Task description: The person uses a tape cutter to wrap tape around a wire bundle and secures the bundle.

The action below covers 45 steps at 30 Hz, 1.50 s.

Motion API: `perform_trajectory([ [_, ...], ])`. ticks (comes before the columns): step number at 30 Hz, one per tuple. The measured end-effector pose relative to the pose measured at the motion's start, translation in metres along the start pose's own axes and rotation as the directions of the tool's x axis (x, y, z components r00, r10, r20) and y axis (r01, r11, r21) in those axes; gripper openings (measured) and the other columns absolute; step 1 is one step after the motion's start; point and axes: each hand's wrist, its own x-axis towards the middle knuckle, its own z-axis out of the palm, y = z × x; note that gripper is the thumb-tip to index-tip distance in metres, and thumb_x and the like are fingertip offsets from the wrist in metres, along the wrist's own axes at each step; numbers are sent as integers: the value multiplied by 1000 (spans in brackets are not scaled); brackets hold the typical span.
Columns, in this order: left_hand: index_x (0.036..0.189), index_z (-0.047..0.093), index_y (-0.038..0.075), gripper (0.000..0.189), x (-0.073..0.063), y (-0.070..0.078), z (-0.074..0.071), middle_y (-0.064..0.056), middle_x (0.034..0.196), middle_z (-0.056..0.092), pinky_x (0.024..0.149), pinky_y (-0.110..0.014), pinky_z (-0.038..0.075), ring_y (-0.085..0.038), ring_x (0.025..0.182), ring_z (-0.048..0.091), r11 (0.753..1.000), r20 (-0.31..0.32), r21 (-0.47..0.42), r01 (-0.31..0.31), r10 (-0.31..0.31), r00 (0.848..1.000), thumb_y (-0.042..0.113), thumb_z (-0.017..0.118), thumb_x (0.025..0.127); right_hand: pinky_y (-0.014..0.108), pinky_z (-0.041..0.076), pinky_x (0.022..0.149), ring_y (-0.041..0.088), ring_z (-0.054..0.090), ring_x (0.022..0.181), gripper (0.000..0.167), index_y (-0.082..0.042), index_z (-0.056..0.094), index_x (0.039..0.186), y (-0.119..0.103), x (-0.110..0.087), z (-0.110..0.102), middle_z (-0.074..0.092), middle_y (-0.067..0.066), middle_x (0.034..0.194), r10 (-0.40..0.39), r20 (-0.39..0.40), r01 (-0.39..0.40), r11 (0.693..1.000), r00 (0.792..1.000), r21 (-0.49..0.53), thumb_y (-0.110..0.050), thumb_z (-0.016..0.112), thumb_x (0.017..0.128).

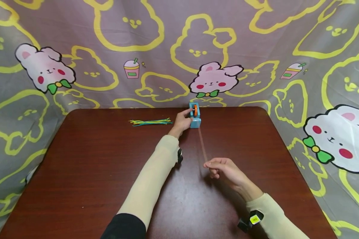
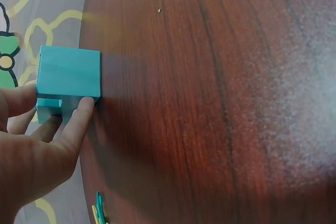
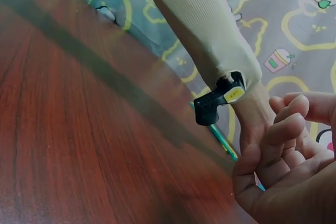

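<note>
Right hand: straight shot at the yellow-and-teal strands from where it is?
Probably not: the left forearm cuts across the direct path between the right hand and the yellow-and-teal strands. The right hand also pinches the translucent tape strip, so it would likely need to let go first.

Blue tape dispenser (image 1: 195, 123) — orange reel (image 1: 195, 110) — brown table (image 1: 92, 166)

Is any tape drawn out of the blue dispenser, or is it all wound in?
Drawn out: in the head view, a tape strip stretches from the blue dispenser to the right hand, which pinches it.
</note>
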Motion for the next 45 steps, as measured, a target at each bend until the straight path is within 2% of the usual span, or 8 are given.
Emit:
perform_trajectory([
  [4, 147, 54, 21, 54, -1, 1, -1, -8, 153, 44, 54, -24, 34, -17, 56, 38, 1000, 5, -4, -4, 4, 1000, -2, 55, 98, 27, 40, 68, 8, 45, 59, 17, -6, 74, 95, 1, -2, 1, 50, -5, 63, -6, 11, 6, 1000, 1000, 22, -7, 57, 100],
  [8, 147, 54, 21, 54, -2, 1, -2, -6, 154, 44, 63, -25, 38, -16, 89, 52, 1000, -6, 7, -18, 18, 1000, -1, 55, 98, 26, 40, 67, 7, 45, 58, 20, -7, 74, 95, 3, -2, 2, 50, -5, 63, -19, 27, 18, 999, 999, 46, -5, 55, 100],
  [11, 147, 54, 20, 53, -2, 1, -2, -6, 155, 44, 77, -27, 40, -17, 127, 44, 999, -13, 25, -33, 34, 999, 0, 55, 99, 26, 40, 67, 7, 45, 57, 21, -7, 75, 96, 3, 0, 3, 50, -5, 63, -22, 34, 20, 998, 999, 52, -6, 55, 101],
  [15, 151, 49, 18, 50, -1, 0, -2, -6, 156, 42, 91, -32, 42, -24, 141, 37, 992, 27, 104, -77, 75, 997, 5, 53, 102, 27, 40, 66, 7, 45, 57, 21, -10, 76, 94, 2, 2, 4, 51, -5, 63, -18, 33, 16, 998, 999, 54, -8, 56, 101],
  [21, 154, 42, 13, 50, -3, -3, -12, -10, 154, 44, 99, -41, 47, -27, 129, 53, 961, 95, 232, -152, 133, 986, 14, 54, 106, 27, 39, 66, 6, 44, 56, 21, -12, 76, 95, 4, 3, 5, 51, -6, 63, -30, 47, 28, 999, 998, 38, -8, 56, 101],
  [30, 149, 48, 3, 48, -5, -10, -49, -15, 139, 58, 101, -41, 46, -30, 127, 55, 939, 119, 204, -278, 258, 959, 17, 58, 104, 27, 42, 67, 7, 45, 57, 17, -8, 75, 96, 6, 3, 7, 51, -5, 64, -8, 26, 6, 999, 1000, 46, -9, 59, 100],
  [36, 146, 52, 5, 45, -9, -17, -75, -19, 134, 61, 98, -42, 48, -30, 123, 58, 929, 124, 217, -301, 279, 952, 14, 60, 102, 28, 42, 68, 8, 46, 57, 20, -13, 76, 95, 4, 3, 7, 52, -5, 63, -10, 23, 10, 1000, 1000, 23, -10, 57, 101],
  [45, 144, 53, 3, 45, -12, -23, -110, -22, 131, 61, 97, -42, 49, -32, 116, 62, 931, 118, 208, -299, 280, 953, 10, 62, 101, 29, 42, 69, 9, 47, 58, 18, -6, 75, 98, 4, 2, 9, 52, -4, 63, -11, 30, 10, 1000, 1000, 24, -11, 58, 101],
])
